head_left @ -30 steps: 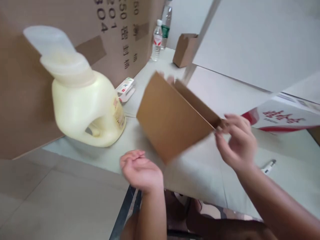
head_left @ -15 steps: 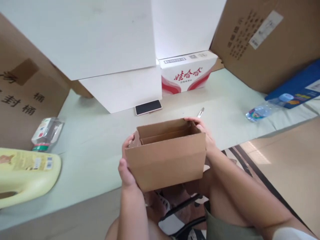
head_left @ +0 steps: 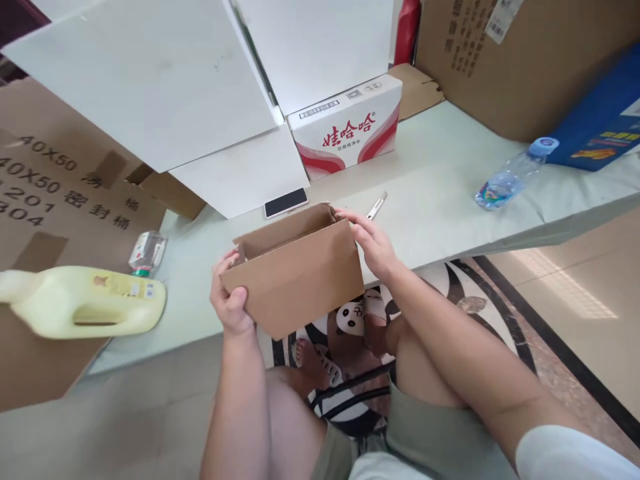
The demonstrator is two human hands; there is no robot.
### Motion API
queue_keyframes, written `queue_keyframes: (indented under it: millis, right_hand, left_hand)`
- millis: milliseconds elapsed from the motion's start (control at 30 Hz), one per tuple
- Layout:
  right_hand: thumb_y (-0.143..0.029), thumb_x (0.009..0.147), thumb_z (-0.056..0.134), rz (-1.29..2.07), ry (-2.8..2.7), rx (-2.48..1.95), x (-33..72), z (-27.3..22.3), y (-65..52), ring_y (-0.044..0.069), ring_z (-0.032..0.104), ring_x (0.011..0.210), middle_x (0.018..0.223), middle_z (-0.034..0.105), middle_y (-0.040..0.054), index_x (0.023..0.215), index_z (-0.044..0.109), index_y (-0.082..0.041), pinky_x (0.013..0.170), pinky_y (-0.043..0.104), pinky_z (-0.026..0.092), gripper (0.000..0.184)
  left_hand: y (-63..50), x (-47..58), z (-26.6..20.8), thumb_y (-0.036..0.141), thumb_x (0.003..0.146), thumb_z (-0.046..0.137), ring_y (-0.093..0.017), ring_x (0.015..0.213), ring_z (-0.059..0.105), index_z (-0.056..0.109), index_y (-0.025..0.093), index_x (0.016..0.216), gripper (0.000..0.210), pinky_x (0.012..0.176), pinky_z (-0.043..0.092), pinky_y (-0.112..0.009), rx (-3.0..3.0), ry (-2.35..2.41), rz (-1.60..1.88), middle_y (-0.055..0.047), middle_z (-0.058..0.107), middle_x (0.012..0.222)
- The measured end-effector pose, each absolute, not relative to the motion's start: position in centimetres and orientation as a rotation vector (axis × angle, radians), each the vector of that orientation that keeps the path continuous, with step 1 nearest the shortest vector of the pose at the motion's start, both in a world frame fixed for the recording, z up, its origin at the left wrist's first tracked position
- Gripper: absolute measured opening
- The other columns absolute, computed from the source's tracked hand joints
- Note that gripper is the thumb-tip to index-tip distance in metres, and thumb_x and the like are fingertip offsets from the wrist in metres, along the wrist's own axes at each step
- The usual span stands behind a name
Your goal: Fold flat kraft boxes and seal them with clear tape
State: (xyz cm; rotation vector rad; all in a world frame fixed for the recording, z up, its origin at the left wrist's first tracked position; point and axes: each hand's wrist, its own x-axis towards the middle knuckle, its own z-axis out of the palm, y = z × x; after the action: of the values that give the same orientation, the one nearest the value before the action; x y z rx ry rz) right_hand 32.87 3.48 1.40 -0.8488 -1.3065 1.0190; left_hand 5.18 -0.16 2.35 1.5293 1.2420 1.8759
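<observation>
A small brown cardboard box (head_left: 300,270), its top open, is held over the near edge of the table. My left hand (head_left: 231,293) grips its left end, thumb on the near face and fingers around the end flap. At the other end my right hand (head_left: 370,243) holds the upper corner, with fingers along the rim. The inside of the box is mostly hidden by its near wall. Just beyond my right hand lies a utility knife (head_left: 377,205). A phone (head_left: 286,203) with a dark screen rests behind the box.
A white and red carton (head_left: 350,130) stands behind, beside large white boards (head_left: 150,73). To the right lie a clear water bottle (head_left: 515,175) and a blue box (head_left: 595,120). On the left are a yellow jug (head_left: 120,303), a small clear bottle (head_left: 148,252) and a big carton (head_left: 55,167).
My view has shifted and tilted. The box, still in both hands, appears farther left and higher in the picture, its right end raised more. The grip looks much the same.
</observation>
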Motion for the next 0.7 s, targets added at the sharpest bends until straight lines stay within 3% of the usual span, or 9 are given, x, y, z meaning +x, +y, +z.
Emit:
queue_keyframes:
  millis: [100, 200, 400, 533, 700]
  right_hand:
    - [-0.067, 0.083, 0.063, 1.032, -1.291, -0.845, 32.6, 1.1, 3.2, 0.025, 0.053, 0.137, 0.143, 0.061, 0.0050, 0.118, 0.070, -0.030, 0.113, 0.046, 0.045, 0.052]
    - [-0.062, 0.083, 0.066, 0.998, -1.311, -0.836, 32.5, 0.7, 2.8, 0.026, 0.053, 0.137, 0.141, 0.063, 0.0042, 0.118, 0.072, -0.030, 0.117, 0.049, 0.042, 0.047]
    - [-0.054, 0.088, 0.064, 0.911, -1.443, -0.860, 33.3, 0.7, 1.8, 0.026, 0.056, 0.135, 0.138, 0.065, 0.0030, 0.124, 0.070, -0.030, 0.120, 0.050, 0.038, 0.043]
    - [-0.051, 0.092, 0.061, 0.886, -1.507, -0.833, 33.7, 0.5, 0.8, 0.025, 0.056, 0.135, 0.141, 0.063, 0.0050, 0.135, 0.055, -0.032, 0.118, 0.051, 0.039, 0.047]
    - [-0.043, 0.092, 0.064, 0.917, -1.545, -0.774, 34.9, -0.1, -0.2, 0.026, 0.055, 0.136, 0.143, 0.061, 0.0062, 0.117, 0.063, -0.029, 0.117, 0.050, 0.041, 0.028]
  left_hand:
    - [-0.7, 5.3, 2.6, 0.060, 0.072, 0.070, -0.033, 0.120, 0.061, 0.072, 0.021, 0.108, 0.053, 0.107, 0.046, -0.048, 1.625, 1.378, 1.596, -0.011, 0.067, 0.126]
    - [-1.6, 5.7, 1.9, 0.064, 0.079, 0.063, -0.034, 0.119, 0.062, 0.073, 0.019, 0.104, 0.053, 0.111, 0.042, -0.049, 1.594, 1.395, 1.401, -0.013, 0.072, 0.114]
    - [-3.7, 6.7, 0.6, 0.070, 0.080, 0.058, -0.034, 0.128, 0.056, 0.075, 0.020, 0.102, 0.057, 0.116, 0.036, -0.051, 1.670, 1.405, 1.482, -0.014, 0.071, 0.117]
    - [-5.6, 7.2, 0.4, 0.071, 0.084, 0.052, -0.034, 0.127, 0.056, 0.076, 0.023, 0.106, 0.058, 0.116, 0.034, -0.054, 1.854, 1.440, 1.406, -0.013, 0.073, 0.114]
    - [-7.2, 8.1, 0.1, 0.064, 0.089, 0.049, -0.034, 0.128, 0.054, 0.078, 0.025, 0.103, 0.050, 0.113, 0.035, -0.057, 2.005, 1.442, 1.360, -0.011, 0.074, 0.114]
